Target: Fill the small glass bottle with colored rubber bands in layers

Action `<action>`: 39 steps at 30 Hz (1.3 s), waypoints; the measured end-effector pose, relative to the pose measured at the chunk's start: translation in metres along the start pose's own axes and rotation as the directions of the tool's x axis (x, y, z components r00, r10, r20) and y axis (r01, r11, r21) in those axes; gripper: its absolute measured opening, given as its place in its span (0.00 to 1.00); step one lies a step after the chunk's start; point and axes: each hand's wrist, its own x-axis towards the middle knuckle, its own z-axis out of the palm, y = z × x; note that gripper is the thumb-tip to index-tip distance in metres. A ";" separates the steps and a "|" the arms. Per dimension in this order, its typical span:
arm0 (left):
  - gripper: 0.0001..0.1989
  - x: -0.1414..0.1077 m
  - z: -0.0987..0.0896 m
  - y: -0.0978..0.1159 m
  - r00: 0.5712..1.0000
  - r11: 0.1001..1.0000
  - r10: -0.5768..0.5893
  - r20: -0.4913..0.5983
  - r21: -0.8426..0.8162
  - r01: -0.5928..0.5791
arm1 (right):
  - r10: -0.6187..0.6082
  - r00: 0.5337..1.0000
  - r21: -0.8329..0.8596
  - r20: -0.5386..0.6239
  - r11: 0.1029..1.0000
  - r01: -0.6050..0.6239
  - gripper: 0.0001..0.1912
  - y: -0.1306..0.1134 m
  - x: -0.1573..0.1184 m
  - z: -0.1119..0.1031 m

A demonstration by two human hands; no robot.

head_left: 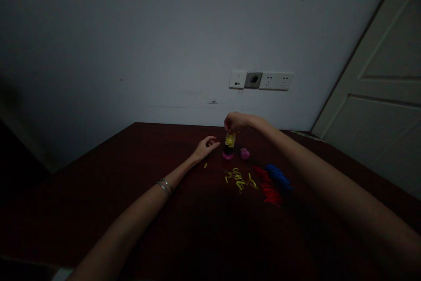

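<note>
A clear bottle point(229, 146) with yellow, black and pink layers stands upright on the dark table. Over its mouth is my right hand point(234, 122), fingers pinched together and pointing down, with bits of yellow at the fingertips. My left hand point(207, 147) rests on the table just left of the bottle, fingers curved apart and holding nothing. A pink round object point(244, 154) sits right of the bottle. Loose yellow bands point(238, 178) lie scattered in front of it, and one small yellow band point(205, 165) lies near my left wrist.
Right of the yellow bands are a red pile point(269, 188) and a blue pile point(278, 176), below my right forearm. The dark red table point(158, 149) meets a pale wall with sockets point(274, 81). A white door point(381, 97) stands at the right.
</note>
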 end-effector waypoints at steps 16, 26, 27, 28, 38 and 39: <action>0.21 0.020 0.039 0.025 0.981 0.990 0.143 0.130 0.001 -0.144 | 0.063 0.989 0.280 -0.130 0.960 -0.024 0.11 0.030 -0.012 -0.006; 0.22 0.018 0.041 0.023 0.984 0.992 0.123 0.126 -0.010 -0.123 | -0.027 0.999 0.195 -0.018 0.980 0.030 0.16 0.037 -0.019 0.013; 0.23 0.018 0.042 0.023 0.984 0.992 0.127 0.126 -0.017 -0.126 | -0.025 0.999 0.193 -0.030 0.981 0.031 0.16 0.037 -0.020 0.013; 0.24 0.018 0.042 0.024 0.983 0.991 0.135 0.127 -0.029 -0.132 | -0.027 0.998 0.194 -0.051 0.980 0.037 0.16 0.037 -0.022 0.012; 0.19 0.019 -0.001 0.024 0.982 0.993 0.076 0.171 0.080 -0.091 | -0.031 0.997 0.235 -0.072 0.971 0.047 0.12 0.047 -0.066 0.054; 0.15 0.019 -0.007 0.022 0.981 0.986 0.078 0.177 0.133 -0.102 | -0.033 0.999 0.219 -0.041 0.975 0.041 0.12 0.048 -0.069 0.064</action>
